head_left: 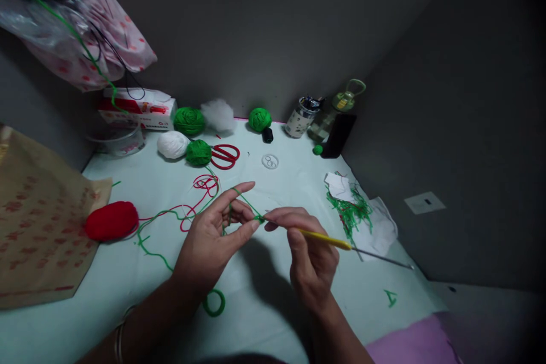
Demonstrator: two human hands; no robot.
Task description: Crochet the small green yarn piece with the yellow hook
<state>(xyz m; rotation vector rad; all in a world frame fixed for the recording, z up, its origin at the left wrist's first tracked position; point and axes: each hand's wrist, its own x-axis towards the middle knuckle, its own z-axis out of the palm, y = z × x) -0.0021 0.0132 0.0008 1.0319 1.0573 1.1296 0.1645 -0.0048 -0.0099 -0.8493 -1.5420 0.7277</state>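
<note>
Your right hand [314, 253] clamps the slender yellow-handled metal hook [326, 238], aimed left and far at thin green yarn [259, 219] your left hand [210, 237] pinches.

Passable room ahead of the right hand [313, 261], between oval disc [270, 161] and green scraps [360, 213]; scissors [225, 157] obstruct the left

- Dim overall; tabletop [298, 185] brightest around red-handled scissors [225, 156], light source out of view.
- Grey wall [452, 96] right of scissors fades to near black at frame edge.
- Soft-edged shadow under left hand [217, 227] and right hand [309, 250], viewer's side of scissors.
- Glare on clear plastic bag [42, 23], up-left of scissors.
- Wide-angle stretch on brown paper bag [42, 222], left of scissors; print soft, unreadable.
- Hands fairly sharp; green yarn stitches [259, 219] too small to resolve.
</note>
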